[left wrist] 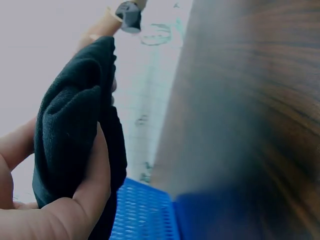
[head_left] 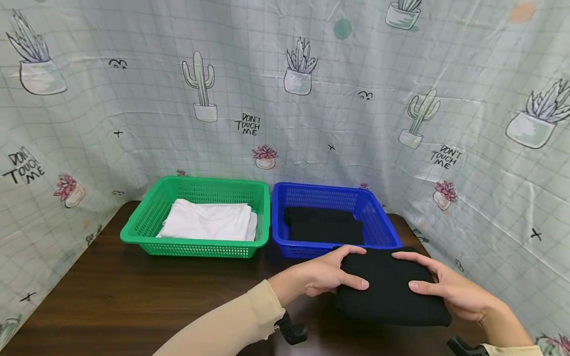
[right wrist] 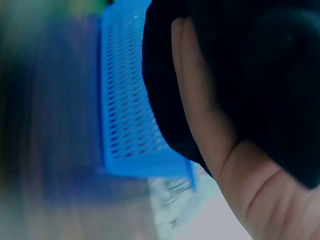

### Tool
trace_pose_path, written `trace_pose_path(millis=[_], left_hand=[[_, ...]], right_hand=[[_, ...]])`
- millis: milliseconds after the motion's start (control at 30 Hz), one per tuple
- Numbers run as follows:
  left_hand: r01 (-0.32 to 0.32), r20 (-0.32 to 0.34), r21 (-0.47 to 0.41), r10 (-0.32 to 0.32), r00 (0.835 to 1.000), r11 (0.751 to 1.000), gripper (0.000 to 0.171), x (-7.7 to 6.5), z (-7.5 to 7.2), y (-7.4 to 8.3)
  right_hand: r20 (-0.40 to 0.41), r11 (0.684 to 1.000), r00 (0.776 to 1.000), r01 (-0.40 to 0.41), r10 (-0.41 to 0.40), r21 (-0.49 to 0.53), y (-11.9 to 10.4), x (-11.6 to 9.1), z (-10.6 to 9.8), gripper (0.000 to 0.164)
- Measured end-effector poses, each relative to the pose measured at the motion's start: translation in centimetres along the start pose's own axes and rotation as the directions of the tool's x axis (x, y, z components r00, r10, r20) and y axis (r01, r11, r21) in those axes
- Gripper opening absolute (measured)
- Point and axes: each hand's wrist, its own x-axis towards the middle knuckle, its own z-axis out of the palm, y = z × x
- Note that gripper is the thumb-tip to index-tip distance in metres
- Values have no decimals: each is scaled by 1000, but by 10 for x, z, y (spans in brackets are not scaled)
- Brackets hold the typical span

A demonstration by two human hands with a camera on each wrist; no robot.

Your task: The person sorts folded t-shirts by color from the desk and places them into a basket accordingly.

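A folded black cloth [head_left: 392,291] is held up above the table's right side, just in front of the blue basket [head_left: 387,217]. My left hand [head_left: 331,272] grips its left edge, thumb on top. On the opposite edge, my right hand [head_left: 450,287] holds it the same way. The left wrist view shows the thickness of the black cloth [left wrist: 70,130] between fingers and thumb. In the right wrist view, fingers [right wrist: 200,95] lie between layers of dark cloth [right wrist: 165,85]. Another folded black cloth [head_left: 327,225] lies inside the blue basket.
Left of the blue basket stands a green basket [head_left: 196,248] with folded white cloth [head_left: 209,221] in it. Both are on a dark wooden table [head_left: 111,296]. A patterned curtain [head_left: 267,99] hangs behind and along the sides.
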Motion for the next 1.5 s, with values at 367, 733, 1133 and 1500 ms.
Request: trace_pose_path(millis=[367,733,1133,1500], left_hand=[[-129,-44,56,131,990,990,69,-9,-17,43],[-127,-301,155,169,939,980,81,23,-76,56],[-70,-411,285,188,892,956,77,50,-120,42],[1,-482,324,165,861,946,76,66,-133,24]], right_hand=[[-131,991,989,60,-75,-119,-47,23,5,65],[-350,975,934,-8,-72,-221,-48,111,-27,71],[-366,943,930,-79,-48,-323,-22,170,-67,78],[-434,902,901,-176,-14,-394,-4,193,-78,80]])
